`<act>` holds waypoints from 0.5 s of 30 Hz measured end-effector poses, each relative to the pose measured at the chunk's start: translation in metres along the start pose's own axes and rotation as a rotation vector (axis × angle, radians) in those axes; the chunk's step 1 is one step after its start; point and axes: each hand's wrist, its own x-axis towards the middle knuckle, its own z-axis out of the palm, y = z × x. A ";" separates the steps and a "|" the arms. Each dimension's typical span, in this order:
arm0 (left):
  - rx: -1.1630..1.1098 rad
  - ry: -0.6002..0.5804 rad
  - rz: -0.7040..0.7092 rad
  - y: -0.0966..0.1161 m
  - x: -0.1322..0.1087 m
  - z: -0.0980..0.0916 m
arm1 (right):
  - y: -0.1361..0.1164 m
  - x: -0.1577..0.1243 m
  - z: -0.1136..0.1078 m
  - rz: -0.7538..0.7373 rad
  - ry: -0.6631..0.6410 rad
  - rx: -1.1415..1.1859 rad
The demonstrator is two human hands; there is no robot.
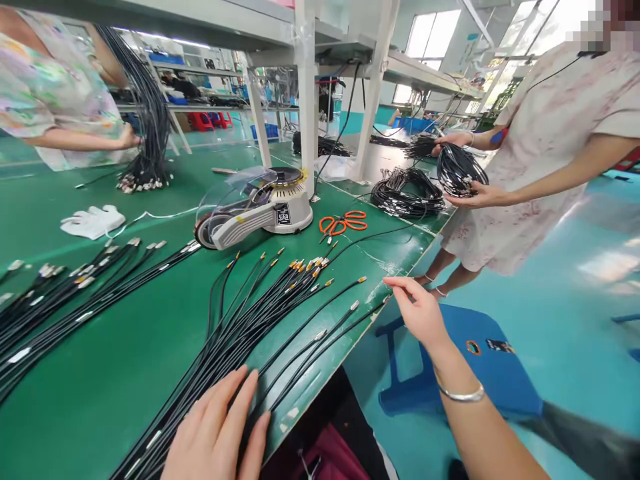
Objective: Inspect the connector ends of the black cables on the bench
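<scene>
Left hand [215, 427] flat, fingers spread, pressing black coaxial cables [225, 353] on green bench mat [85, 413], not gripping. Right hand [417, 313] open, fingers loosely curled, empty, just beside brass connector tips [361, 280]. Cables light, limp, slippery: take mid-length, not connectors. Too many to count. 1 tape dispenser [260, 217], 1 orange scissors [343, 223].

A tape dispenser [260, 213] stands beside orange scissors [343, 223] on the green workbench [90, 407].
</scene>
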 end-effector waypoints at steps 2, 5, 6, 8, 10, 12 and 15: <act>0.031 -0.008 0.024 0.003 0.006 0.004 | -0.003 -0.002 0.000 -0.038 -0.014 -0.023; 0.023 -0.004 0.040 0.004 0.007 0.006 | -0.006 -0.011 -0.002 -0.089 -0.034 -0.078; 0.016 -0.005 0.042 0.004 0.007 0.006 | -0.007 -0.015 -0.002 -0.116 -0.047 -0.107; 0.006 -0.018 0.039 0.005 0.007 0.005 | -0.007 -0.023 -0.001 -0.182 -0.077 -0.173; 0.004 -0.031 0.040 0.006 0.009 0.004 | -0.006 -0.028 0.002 -0.241 -0.092 -0.220; 0.002 -0.036 0.047 0.009 0.011 0.004 | -0.006 -0.028 0.005 -0.282 -0.087 -0.242; -0.006 -0.034 0.033 0.013 0.014 0.003 | -0.005 -0.019 0.011 -0.322 -0.079 -0.258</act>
